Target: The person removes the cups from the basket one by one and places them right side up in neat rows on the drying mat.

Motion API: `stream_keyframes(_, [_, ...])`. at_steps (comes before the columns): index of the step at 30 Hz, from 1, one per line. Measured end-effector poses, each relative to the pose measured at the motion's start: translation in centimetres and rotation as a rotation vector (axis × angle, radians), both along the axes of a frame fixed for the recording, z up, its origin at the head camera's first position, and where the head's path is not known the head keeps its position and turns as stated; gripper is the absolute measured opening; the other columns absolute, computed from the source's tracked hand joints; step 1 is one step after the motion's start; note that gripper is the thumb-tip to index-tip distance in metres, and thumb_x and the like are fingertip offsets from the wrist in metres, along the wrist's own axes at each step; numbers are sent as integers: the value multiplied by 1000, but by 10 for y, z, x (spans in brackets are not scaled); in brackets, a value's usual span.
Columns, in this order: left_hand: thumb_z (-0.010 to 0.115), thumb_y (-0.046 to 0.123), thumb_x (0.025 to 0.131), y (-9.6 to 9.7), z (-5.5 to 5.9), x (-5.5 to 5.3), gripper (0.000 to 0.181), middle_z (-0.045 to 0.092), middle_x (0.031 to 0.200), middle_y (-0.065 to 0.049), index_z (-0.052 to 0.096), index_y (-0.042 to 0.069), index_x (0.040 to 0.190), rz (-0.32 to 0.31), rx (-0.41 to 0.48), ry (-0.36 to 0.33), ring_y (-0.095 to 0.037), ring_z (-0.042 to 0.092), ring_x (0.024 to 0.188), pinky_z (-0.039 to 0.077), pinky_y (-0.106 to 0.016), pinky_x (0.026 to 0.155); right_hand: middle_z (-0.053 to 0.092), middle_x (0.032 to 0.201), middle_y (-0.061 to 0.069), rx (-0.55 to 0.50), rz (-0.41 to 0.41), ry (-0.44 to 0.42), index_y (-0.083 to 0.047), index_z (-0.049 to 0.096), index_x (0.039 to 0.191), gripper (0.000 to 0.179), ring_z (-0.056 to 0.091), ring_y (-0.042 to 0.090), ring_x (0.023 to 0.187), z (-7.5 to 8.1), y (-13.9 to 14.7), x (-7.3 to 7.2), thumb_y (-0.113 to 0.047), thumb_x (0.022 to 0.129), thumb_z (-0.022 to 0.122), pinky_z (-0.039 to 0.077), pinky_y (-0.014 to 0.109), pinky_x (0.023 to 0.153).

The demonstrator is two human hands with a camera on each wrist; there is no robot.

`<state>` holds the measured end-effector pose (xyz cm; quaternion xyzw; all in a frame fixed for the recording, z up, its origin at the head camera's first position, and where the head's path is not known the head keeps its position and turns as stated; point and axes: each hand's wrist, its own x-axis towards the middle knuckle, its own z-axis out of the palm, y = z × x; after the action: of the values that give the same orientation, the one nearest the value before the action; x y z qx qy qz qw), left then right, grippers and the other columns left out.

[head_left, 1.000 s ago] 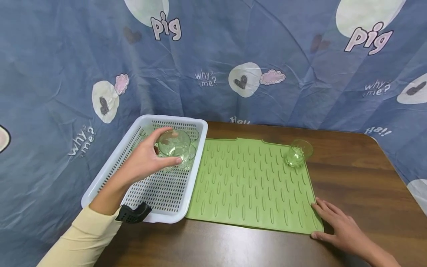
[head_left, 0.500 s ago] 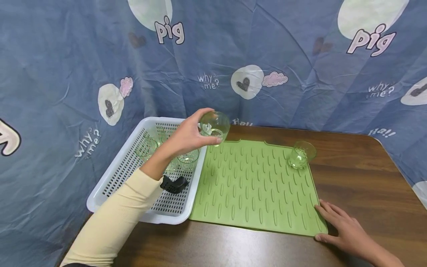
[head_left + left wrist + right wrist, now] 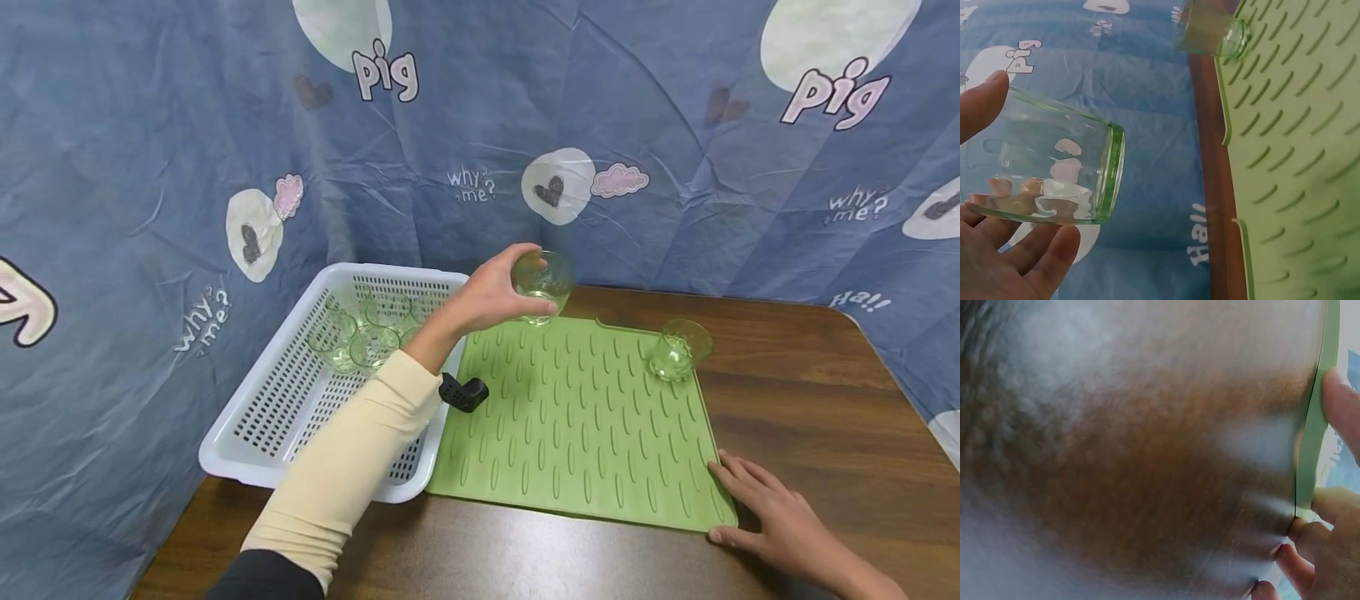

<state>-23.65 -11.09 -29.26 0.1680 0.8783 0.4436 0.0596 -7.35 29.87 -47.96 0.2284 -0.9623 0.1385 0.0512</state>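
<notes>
My left hand (image 3: 495, 292) grips a clear greenish drinking glass (image 3: 546, 279), thumb on one side and fingers on the other, above the far edge of the green ridged mat (image 3: 570, 417). In the left wrist view the glass (image 3: 1054, 162) lies between thumb and fingers, its thick base pointing at the mat. A second glass (image 3: 678, 350) stands upright at the mat's far right corner. At the near right corner my right hand (image 3: 776, 517) rests with its fingers spread, fingertips and thumb touching the mat's edge.
Left of the mat stands a white perforated plastic basket (image 3: 247, 425) with several similar glasses (image 3: 333, 337) at its back. Partly over it passes my left sleeve (image 3: 360, 458). Everything sits on a brown wooden table (image 3: 810, 375), with a blue printed cloth (image 3: 450, 108) hanging behind.
My left hand has carried the glass from over the basket rightwards to above the mat's far edge. The right hand has stayed at the mat's corner.
</notes>
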Motion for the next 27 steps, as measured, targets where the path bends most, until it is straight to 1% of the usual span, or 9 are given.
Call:
stream_keyframes(2, [83, 31, 79, 7, -1, -3, 88, 54, 146, 3, 35, 21, 152, -7, 15, -2, -21, 51, 134, 45, -40, 111, 51, 147, 22, 3, -3, -11, -13, 51, 146, 88, 43, 32, 130, 1, 0, 0, -45, 71, 84, 47, 69, 77])
stream_keyframes(9, [82, 31, 81, 27, -6, -8, 88, 51, 150, 2, 32, 20, 154, -41, 17, -34, -21, 44, 142, 43, -40, 113, 49, 148, 22, 4, -13, -60, -13, 49, 146, 85, 44, 35, 130, 4, 0, 1, -46, 74, 82, 46, 70, 78])
stream_keyframes(16, [83, 33, 79, 43, -24, -20, 89, 49, 148, -1, 34, 22, 153, -1, 25, -59, -25, 46, 139, 44, -44, 112, 48, 149, 20, 11, -7, -116, -11, 51, 144, 82, 43, 35, 129, 8, -2, -4, -49, 77, 79, 47, 69, 79])
stream_keyframes(18, [84, 32, 79, 48, -31, -23, 90, 49, 148, -2, 34, 22, 153, 6, 39, -67, -26, 46, 138, 45, -45, 111, 47, 151, 20, 9, -5, -126, -12, 49, 146, 83, 40, 32, 135, 8, -2, -5, -48, 78, 79, 46, 71, 79])
stream_keyframes(21, [85, 30, 77, 57, -41, -27, 91, 48, 149, -4, 35, 26, 153, 13, 58, -85, -29, 47, 138, 45, -46, 111, 47, 150, 20, -2, -3, -103, -12, 50, 145, 82, 24, 10, 148, 6, 0, -4, -47, 77, 80, 46, 71, 78])
stream_keyframes(22, [86, 29, 77, 59, -44, -28, 91, 47, 151, -5, 35, 27, 153, 14, 68, -95, -29, 48, 137, 45, -46, 111, 48, 150, 20, -4, 0, -91, -12, 50, 145, 82, 17, 0, 148, 5, 0, -3, -47, 77, 80, 46, 70, 78])
stream_keyframes(24, [87, 28, 75, 64, -50, -28, 93, 44, 154, -5, 36, 29, 152, 28, 79, -119, -30, 46, 139, 43, -48, 112, 48, 150, 20, -6, 2, -78, -13, 50, 145, 82, 15, -3, 148, 4, 1, -1, -46, 76, 81, 46, 70, 78])
stream_keyframes(25, [88, 28, 74, 65, -52, -28, 93, 43, 155, -6, 36, 30, 152, 36, 87, -132, -30, 45, 140, 42, -49, 113, 48, 150, 19, -7, -1, -73, -13, 51, 145, 82, 9, -12, 144, 4, 2, -1, -47, 76, 81, 47, 68, 78])
stream_keyframes(27, [87, 29, 74, 68, -56, -27, 94, 40, 158, -6, 36, 30, 153, 41, 95, -149, -31, 42, 142, 40, -50, 114, 48, 150, 20, -6, 2, -67, -13, 51, 145, 82, 2, -16, 143, 3, 3, 0, -47, 76, 81, 47, 68, 77])
